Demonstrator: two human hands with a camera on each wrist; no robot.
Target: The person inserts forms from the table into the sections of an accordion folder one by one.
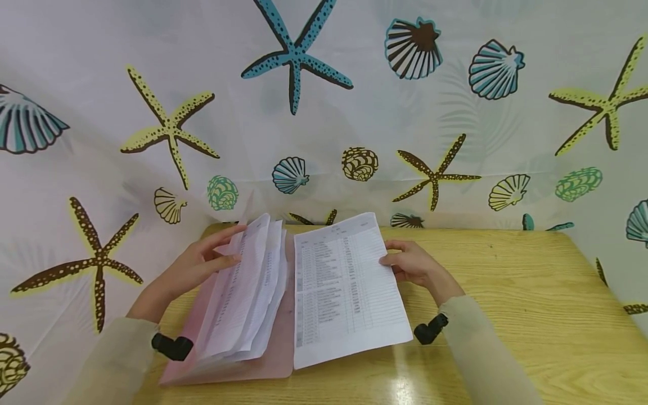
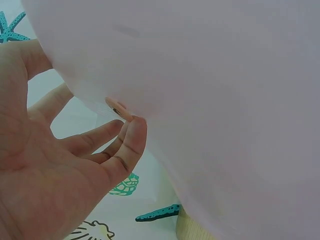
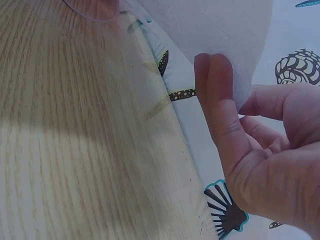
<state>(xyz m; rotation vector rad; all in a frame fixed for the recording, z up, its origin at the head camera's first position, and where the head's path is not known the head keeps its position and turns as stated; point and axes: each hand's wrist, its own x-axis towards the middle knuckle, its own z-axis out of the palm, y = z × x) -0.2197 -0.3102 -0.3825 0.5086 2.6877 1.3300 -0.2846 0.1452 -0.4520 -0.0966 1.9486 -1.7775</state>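
Observation:
A pink translucent folder (image 1: 273, 351) lies open on the table, with several white printed pages (image 1: 253, 281) standing tilted against its left cover. At that cover's edge, my left hand (image 1: 197, 261) holds the cover and pages with thumb and fingers. The left wrist view shows the pale cover (image 2: 200, 100) filling most of the frame, beside the left hand (image 2: 65, 145). On the right, a printed sheet with a table of rows (image 1: 349, 292) is raised at a slant. My right hand (image 1: 412, 263) pinches its right edge; in the right wrist view, the sheet's corner (image 3: 240, 40) is between thumb and fingers.
The wooden table (image 1: 506, 304) extends to the right beyond the sheet. A white cloth with starfish and shells (image 1: 329, 129) hangs behind the table and along both sides. Small black devices (image 1: 174, 346) are worn on both wrists.

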